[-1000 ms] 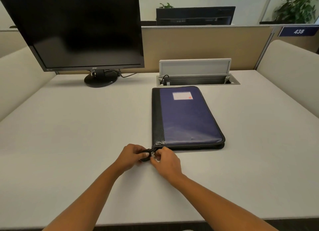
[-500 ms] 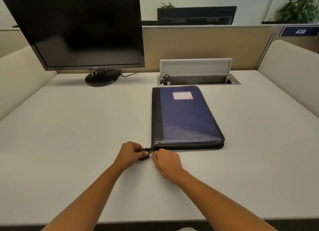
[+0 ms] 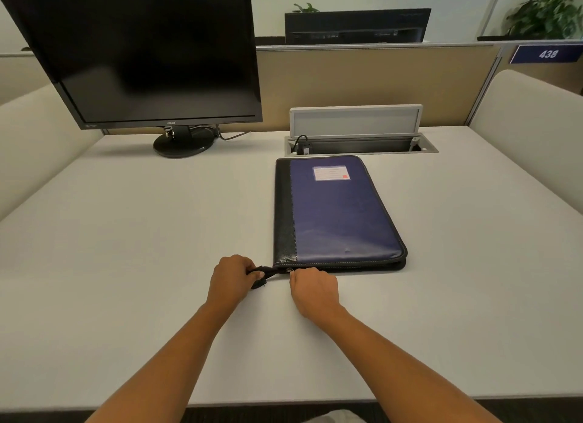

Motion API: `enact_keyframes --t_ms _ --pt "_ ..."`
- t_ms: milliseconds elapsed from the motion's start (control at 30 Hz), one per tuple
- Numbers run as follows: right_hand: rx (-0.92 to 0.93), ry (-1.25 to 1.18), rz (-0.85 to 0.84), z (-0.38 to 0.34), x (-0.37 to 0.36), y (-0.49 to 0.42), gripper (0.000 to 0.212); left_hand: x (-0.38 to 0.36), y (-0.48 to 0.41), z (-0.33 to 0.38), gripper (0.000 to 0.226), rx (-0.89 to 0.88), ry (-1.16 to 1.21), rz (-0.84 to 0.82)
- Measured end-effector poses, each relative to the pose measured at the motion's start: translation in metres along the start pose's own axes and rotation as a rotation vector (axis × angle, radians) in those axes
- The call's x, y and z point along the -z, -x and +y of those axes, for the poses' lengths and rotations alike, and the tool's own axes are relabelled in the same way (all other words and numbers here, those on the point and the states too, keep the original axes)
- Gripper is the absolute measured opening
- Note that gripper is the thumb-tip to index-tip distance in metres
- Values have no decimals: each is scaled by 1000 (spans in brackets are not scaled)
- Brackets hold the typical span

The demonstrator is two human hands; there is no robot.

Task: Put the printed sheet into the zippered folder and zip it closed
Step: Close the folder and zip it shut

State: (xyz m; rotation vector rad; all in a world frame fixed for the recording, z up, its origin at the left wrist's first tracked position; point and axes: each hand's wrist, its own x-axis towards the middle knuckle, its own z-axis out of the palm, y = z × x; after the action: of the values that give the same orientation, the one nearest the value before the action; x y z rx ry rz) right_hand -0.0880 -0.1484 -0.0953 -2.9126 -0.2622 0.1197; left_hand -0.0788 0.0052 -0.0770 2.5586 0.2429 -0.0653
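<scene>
Pinching the zip tail, the left hand (image 3: 232,275) should anchor while the right hand (image 3: 312,288) fingers, nipping the zipper pull (image 3: 288,270), run it steadily along the zippered folder (image 3: 337,211).

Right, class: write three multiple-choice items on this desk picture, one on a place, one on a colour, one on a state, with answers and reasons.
1. Where does the black flat-screen monitor stand?
A. far left of the desk
B. on the folder
C. near right corner

2. What colour is the main panel of the zippered leather folder?
A. red
B. dark blue
C. green

3. How is the folder?
A. propped upright
B. spread open
C. lying flat, cover closed

Answers: 1 A, its round base sits left of the folder. 2 B, blue beside a black spine strip. 3 C, the left hand and right hand work at its near edge.
</scene>
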Motion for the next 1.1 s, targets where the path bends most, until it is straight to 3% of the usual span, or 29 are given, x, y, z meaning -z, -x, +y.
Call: enact_keyframes --t_ms 300,667,800,900,967,1100 --pt "-97 7 -15 34 11 1 20 3 -2 -1 17 79 -107 73" --pt "-87 1 2 39 13 4 22 10 -1 12 19 67 -335 28" --pt "-88 61 -31 38 11 5 25 5 -1 17 22 -41 -377 61" --pt "-74 86 -45 37 8 4 16 -5 0 17 44 -264 -246 91" --pt "-67 96 -52 36 6 4 18 -7 0 25 58 -363 -258 -2" --pt "-65 95 -36 36 8 3 19 -16 -8 36 67 -355 -435 -135"
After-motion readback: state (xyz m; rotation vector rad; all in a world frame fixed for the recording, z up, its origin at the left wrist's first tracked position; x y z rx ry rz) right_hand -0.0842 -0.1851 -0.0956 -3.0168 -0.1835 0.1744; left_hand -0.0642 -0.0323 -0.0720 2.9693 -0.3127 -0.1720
